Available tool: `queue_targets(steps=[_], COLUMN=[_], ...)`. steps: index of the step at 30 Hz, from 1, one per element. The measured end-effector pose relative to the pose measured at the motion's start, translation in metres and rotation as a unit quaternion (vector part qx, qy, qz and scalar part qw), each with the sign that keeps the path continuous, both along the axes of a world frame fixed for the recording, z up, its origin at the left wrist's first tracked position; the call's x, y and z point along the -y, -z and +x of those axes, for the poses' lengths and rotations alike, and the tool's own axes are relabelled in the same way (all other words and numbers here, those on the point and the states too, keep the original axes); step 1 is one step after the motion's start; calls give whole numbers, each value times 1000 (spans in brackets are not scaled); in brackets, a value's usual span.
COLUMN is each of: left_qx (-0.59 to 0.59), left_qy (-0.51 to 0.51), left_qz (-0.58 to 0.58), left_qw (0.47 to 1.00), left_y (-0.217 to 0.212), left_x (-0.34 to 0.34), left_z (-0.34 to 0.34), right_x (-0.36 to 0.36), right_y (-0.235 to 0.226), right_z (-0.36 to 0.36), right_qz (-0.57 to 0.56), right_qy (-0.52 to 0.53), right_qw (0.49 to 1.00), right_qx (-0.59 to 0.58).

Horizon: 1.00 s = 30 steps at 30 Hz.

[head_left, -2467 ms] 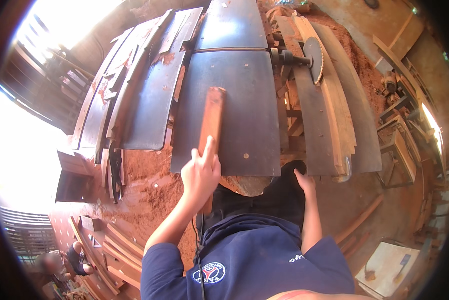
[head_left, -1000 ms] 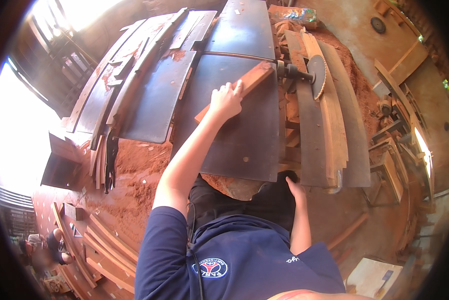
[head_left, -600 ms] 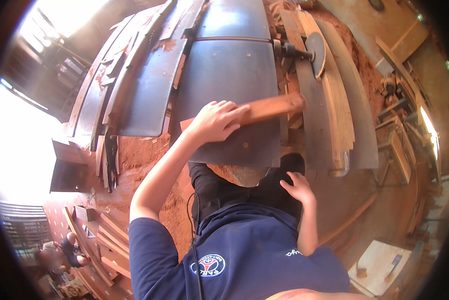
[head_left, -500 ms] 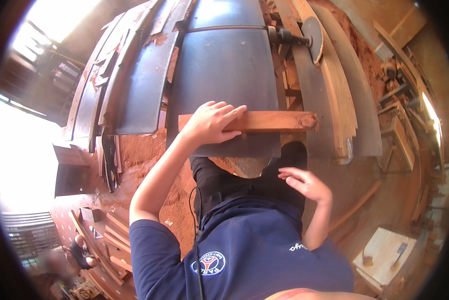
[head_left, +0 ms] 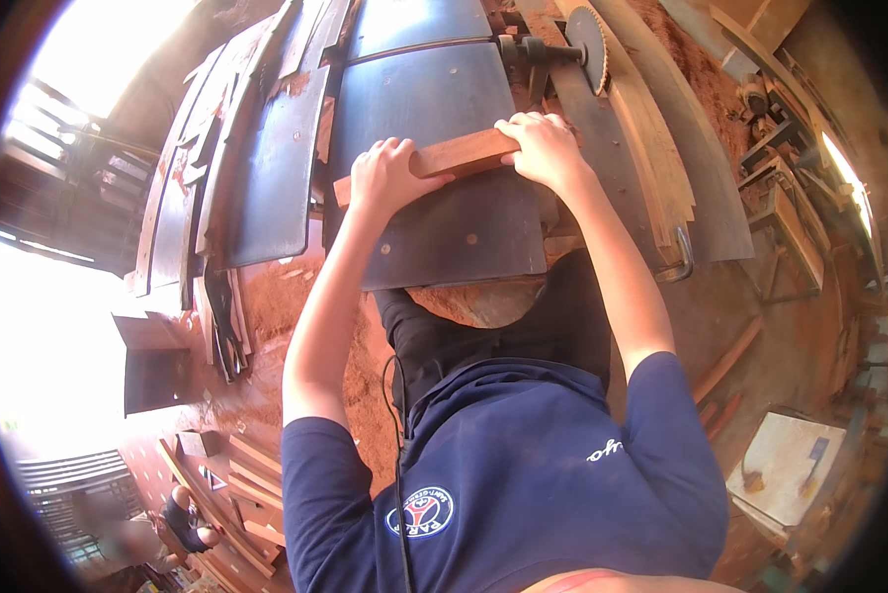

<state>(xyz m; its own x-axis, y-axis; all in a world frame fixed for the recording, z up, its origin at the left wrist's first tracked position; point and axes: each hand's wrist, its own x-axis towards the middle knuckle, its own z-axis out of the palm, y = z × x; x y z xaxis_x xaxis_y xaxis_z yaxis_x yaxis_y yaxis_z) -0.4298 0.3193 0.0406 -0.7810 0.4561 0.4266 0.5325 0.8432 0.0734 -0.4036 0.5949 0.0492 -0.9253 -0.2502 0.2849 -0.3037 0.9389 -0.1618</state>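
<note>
A short, thick reddish wooden block (head_left: 465, 152) lies across the dark metal machine bed (head_left: 439, 242) in front of me, its right end tilted slightly farther away. My left hand (head_left: 388, 176) grips it near the left end, thumb along the near side. Round the right end closes my right hand (head_left: 545, 148), with the fingers over the top and the thumb on the near face. Beyond my right hand, a toothed circular saw blade (head_left: 589, 49) stands on a shaft at the machine's right side.
Long boards (head_left: 641, 128) run along the machine's right side, near a bent metal rod (head_left: 679, 259). More metal plates (head_left: 281, 173) and wood scraps are at left. Sawdust (head_left: 281, 306) covers the ground. A person (head_left: 182, 524) is at lower left, near stacked planks.
My right hand has come up from beside my lap and taken hold of the block's right end. The block has moved farther away from me and turned slightly, with my left hand still on it.
</note>
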Motion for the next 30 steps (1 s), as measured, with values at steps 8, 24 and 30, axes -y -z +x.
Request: queue_targets(steps=[8, 24, 30], left_qx=[24, -3, 53], left_qy=[52, -29, 5], left_qz=[29, 17, 6], left_qw=[998, 999, 999], left_y=[-1, 7, -2], left_x=[22, 7, 9], left_z=[103, -51, 32], right_x=[15, 22, 18], right_y=[-26, 1, 14], right_z=[124, -60, 59], right_qz=[-8, -60, -57], right_qy=[-35, 69, 26], right_qw=[997, 994, 996], right_qx=[71, 67, -61])
